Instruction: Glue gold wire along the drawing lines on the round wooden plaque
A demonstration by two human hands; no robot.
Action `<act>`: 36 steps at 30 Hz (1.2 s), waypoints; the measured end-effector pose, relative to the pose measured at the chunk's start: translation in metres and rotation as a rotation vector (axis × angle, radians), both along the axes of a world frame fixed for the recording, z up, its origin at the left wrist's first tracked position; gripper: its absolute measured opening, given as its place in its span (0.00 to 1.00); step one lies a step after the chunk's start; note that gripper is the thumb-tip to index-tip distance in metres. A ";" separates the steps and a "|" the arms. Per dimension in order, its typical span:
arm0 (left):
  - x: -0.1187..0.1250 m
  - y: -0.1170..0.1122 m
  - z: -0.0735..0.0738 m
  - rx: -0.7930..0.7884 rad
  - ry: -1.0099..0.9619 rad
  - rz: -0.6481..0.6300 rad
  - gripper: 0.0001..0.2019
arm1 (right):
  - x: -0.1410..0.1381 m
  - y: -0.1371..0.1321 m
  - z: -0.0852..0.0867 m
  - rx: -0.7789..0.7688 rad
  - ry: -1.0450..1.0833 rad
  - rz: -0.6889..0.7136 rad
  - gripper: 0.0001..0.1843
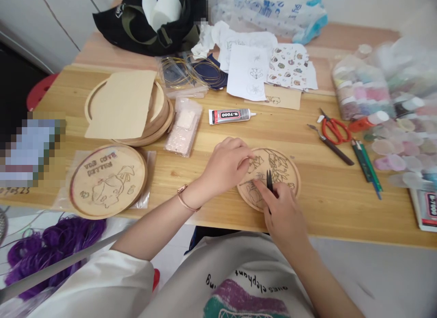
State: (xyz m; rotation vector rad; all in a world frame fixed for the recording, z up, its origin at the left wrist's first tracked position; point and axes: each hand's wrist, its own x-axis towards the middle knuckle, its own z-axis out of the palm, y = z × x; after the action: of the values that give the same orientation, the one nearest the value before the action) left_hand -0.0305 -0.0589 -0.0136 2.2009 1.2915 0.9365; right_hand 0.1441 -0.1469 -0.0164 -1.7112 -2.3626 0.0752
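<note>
A round wooden plate with dark line drawings of plants lies near the table's front edge. My right hand is closed around black tweezers, their tips pointing away from me over the middle of the plate. Its index finger stretches towards the drawing. My left hand rests at the plate's upper left rim, fingers bent and drawn together. Whatever is between those fingertips, if anything, is too small to make out. Both hands cover parts of the drawing.
Left of my arm lies another drawn wooden plate; stacked plates stand behind it. A glue tube lies beyond my hands. On the right are red-handled pliers, a dark-handled tool, pencils and several small jars.
</note>
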 end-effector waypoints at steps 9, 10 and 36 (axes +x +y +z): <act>0.000 -0.001 0.003 -0.029 0.025 -0.013 0.08 | 0.001 0.001 -0.002 -0.069 0.035 -0.032 0.25; 0.000 -0.001 0.003 -0.030 0.026 -0.012 0.08 | 0.001 0.001 -0.002 -0.070 0.038 -0.034 0.25; -0.002 0.000 -0.001 -0.019 0.028 -0.002 0.06 | 0.016 0.005 0.038 -0.587 1.355 -0.473 0.15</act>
State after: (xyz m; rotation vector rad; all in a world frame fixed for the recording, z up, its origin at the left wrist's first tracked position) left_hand -0.0322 -0.0587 -0.0142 2.2073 1.3052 0.8919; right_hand 0.1598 -0.1416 0.0218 -1.5070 -0.9392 1.4122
